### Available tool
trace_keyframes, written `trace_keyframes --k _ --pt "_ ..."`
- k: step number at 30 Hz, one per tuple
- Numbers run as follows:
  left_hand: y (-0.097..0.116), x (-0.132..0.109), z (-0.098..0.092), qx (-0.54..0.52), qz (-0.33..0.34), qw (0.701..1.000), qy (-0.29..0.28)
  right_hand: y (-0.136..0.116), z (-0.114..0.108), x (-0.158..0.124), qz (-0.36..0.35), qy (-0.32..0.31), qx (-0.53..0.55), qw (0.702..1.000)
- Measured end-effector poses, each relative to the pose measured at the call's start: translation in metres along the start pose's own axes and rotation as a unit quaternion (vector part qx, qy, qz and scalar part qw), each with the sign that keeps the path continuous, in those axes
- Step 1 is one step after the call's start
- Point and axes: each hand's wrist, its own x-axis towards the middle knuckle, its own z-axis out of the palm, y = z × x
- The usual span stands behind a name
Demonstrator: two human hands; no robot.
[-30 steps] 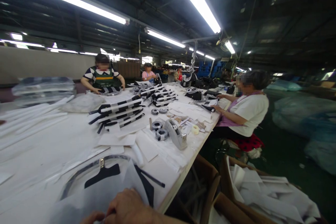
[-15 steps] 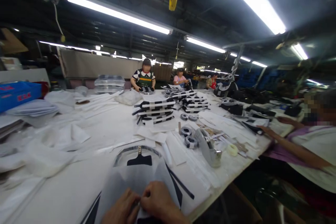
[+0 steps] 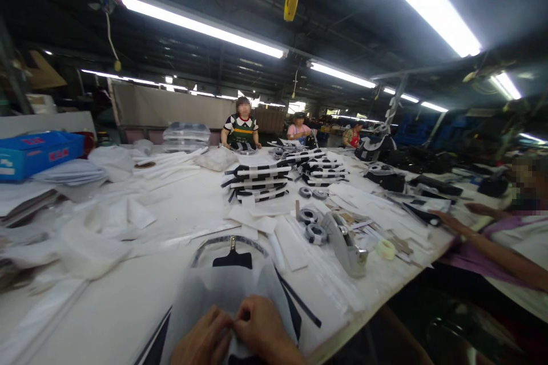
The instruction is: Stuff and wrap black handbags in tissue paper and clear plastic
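Right below me a dark bag [image 3: 295,319] lies on the table, its raised handle [image 3: 201,248] wrapped in clear film. A black tab [image 3: 233,260] with a metal clasp shows inside the handle's arch. Translucent white wrapping paper [image 3: 222,285] covers most of the bag's front. My left hand [image 3: 205,333] has its fingers bent together on the paper's near part. Thumb and fingers pinched, my right hand [image 3: 263,328] meets it there at the fingertips. The exact edge they grip is hidden by the fingers. A dark strap [image 3: 302,302] sticks out to the right.
A grey tape dispenser [image 3: 346,245] stands right of the bag, near a tape roll [image 3: 386,248] and wrapped coils [image 3: 315,233]. Stacked black-and-white wrapped pieces [image 3: 259,181] lie beyond. Crumpled white paper [image 3: 85,239] spreads left. A co-worker's arm [image 3: 475,239] reaches in at right.
The view has turned slightly left, so everything sits a little further right. Both my hands stay together on the paper. Across the table, a co-worker's head has come up.
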Motion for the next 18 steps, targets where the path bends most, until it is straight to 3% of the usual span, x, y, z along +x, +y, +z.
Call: trace_keyframes --k 13,18 --pt "0.0049 -0.0004 -0.0011 0.002 -0.071 0.997 -0.034 0.0036 -0.0022 -0.0018 -0.02 -0.002 0.019 1.0" --pt "0.0051 -0.0002 -0.0012 0.007 -0.066 0.997 -0.034 0.0035 -0.0016 -0.0013 -0.012 -0.005 0.017 1.0"
